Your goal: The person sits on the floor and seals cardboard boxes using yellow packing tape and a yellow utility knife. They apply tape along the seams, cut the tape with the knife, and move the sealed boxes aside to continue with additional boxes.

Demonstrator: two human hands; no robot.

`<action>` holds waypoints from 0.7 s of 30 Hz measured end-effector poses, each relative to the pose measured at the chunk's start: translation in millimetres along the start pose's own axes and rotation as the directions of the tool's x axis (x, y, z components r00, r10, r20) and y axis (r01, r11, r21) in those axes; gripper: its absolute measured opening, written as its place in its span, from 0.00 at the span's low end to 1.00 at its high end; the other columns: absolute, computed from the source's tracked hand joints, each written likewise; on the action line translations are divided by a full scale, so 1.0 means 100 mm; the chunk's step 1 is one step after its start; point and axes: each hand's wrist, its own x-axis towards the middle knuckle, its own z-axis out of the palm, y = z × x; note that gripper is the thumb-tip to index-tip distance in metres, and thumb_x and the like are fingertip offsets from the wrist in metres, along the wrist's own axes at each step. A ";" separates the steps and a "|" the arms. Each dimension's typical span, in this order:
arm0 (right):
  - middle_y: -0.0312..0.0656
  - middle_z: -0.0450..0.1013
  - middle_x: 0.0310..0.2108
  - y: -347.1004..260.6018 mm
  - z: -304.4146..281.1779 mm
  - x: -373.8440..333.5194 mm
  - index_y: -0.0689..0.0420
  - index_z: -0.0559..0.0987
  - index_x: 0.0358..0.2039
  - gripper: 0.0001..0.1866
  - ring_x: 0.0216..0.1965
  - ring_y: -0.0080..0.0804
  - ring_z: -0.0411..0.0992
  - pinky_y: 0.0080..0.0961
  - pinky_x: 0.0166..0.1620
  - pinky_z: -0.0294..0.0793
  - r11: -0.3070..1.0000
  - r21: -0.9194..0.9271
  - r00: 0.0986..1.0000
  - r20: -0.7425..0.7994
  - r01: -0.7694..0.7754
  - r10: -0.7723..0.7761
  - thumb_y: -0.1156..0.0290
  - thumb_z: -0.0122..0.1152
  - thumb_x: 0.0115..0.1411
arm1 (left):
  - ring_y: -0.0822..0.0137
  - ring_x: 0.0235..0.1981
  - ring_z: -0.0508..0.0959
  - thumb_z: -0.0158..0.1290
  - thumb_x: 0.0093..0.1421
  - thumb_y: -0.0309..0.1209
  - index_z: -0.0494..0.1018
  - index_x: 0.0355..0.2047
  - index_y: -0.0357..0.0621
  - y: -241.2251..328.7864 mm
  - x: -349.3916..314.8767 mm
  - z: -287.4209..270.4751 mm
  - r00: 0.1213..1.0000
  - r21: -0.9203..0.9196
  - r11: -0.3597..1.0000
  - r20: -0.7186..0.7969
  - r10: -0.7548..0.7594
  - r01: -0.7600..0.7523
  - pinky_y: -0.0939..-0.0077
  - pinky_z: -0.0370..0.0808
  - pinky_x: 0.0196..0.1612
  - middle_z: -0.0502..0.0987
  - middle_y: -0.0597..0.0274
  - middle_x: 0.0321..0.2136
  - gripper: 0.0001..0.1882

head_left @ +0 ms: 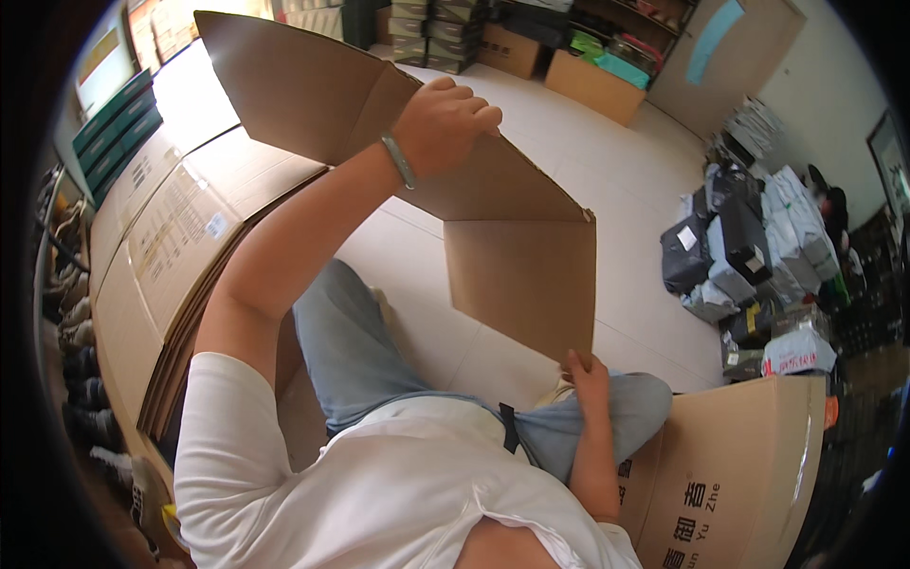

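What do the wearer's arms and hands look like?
Left hand: ungloved, smooth grey-green bangle at the wrist, loose short white sleeve above the elbow. Right hand: ungloved, forearm uncovered, no wristband visible. No cables or markings visible.

The central cardboard [502,190] is plain brown, the jeans [346,332] pale blue, the shirt [408,484] white, the upper-left boxes [116,135] green.

Cardboard [517,190] bars front; room over floor [637,223] toward parcels [744,237].

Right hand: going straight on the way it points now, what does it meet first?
Most likely the creased cardboard, whose lower corner the right hand is pinching; beyond that, depth is unclear.
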 end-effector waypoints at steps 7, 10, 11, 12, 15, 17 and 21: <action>0.49 0.72 0.40 -0.18 0.49 -0.24 0.63 0.62 0.52 0.20 0.32 0.41 0.78 0.30 0.33 0.80 0.896 0.439 0.967 0.199 0.057 -0.159 0.64 0.48 0.65 | 0.68 0.24 0.71 0.51 0.50 0.27 0.66 0.25 0.49 0.97 0.06 0.72 0.994 -0.154 0.988 0.113 -0.007 0.025 0.73 0.64 0.30 0.68 0.69 0.19 0.04; 0.49 0.72 0.43 -0.06 0.65 -0.07 0.63 0.61 0.52 0.19 0.34 0.43 0.77 0.32 0.36 0.79 0.818 0.575 0.986 0.124 0.021 -0.113 0.64 0.46 0.66 | 0.65 0.24 0.70 0.51 0.49 0.25 0.66 0.28 0.47 1.58 -0.12 0.81 0.968 -0.215 0.960 0.214 -0.133 0.179 0.71 0.64 0.31 0.68 0.66 0.21 0.06; 0.49 0.72 0.44 0.01 0.67 -0.04 0.62 0.61 0.52 0.19 0.35 0.43 0.77 0.33 0.37 0.78 0.797 0.602 0.994 0.060 0.036 -0.090 0.64 0.46 0.66 | 0.65 0.24 0.70 0.51 0.48 0.24 0.67 0.29 0.46 1.79 -0.18 0.82 0.952 -0.225 0.946 0.250 -0.175 0.233 0.71 0.65 0.31 0.68 0.65 0.22 0.07; 0.49 0.72 0.44 0.06 0.71 -0.01 0.62 0.61 0.52 0.19 0.35 0.44 0.77 0.33 0.38 0.78 0.775 0.630 0.998 0.006 0.051 -0.070 0.64 0.46 0.66 | 0.64 0.25 0.71 0.51 0.50 0.27 0.67 0.33 0.46 1.99 -0.26 0.80 0.944 -0.219 0.948 0.286 -0.165 0.232 0.71 0.66 0.33 0.70 0.64 0.24 0.09; 0.46 0.72 0.43 0.11 0.74 -0.01 0.61 0.64 0.51 0.17 0.38 0.37 0.76 0.32 0.39 0.77 0.715 0.691 0.992 -0.122 0.110 -0.035 0.65 0.46 0.66 | 0.62 0.33 0.75 0.53 0.55 0.37 0.67 0.45 0.44 2.52 -0.46 0.67 0.881 -0.390 0.870 0.462 -0.098 0.301 0.69 0.69 0.40 0.74 0.60 0.35 0.18; 0.44 0.71 0.42 0.17 0.71 0.00 0.60 0.65 0.51 0.17 0.41 0.33 0.74 0.31 0.40 0.77 0.693 0.693 0.974 -0.218 0.198 -0.061 0.64 0.46 0.66 | 0.60 0.41 0.76 0.53 0.56 0.43 0.65 0.52 0.43 2.75 -0.56 0.58 0.801 -0.520 0.757 0.598 -0.009 0.397 0.67 0.69 0.45 0.74 0.56 0.43 0.26; 0.41 0.70 0.43 0.32 0.60 0.05 0.60 0.65 0.51 0.17 0.44 0.28 0.72 0.26 0.43 0.76 0.751 0.553 0.923 -0.326 0.360 -0.202 0.65 0.48 0.65 | 0.57 0.54 0.69 0.51 0.59 0.37 0.60 0.59 0.43 2.97 -0.82 0.64 0.859 -0.751 0.563 0.495 0.132 0.346 0.63 0.66 0.54 0.67 0.51 0.55 0.29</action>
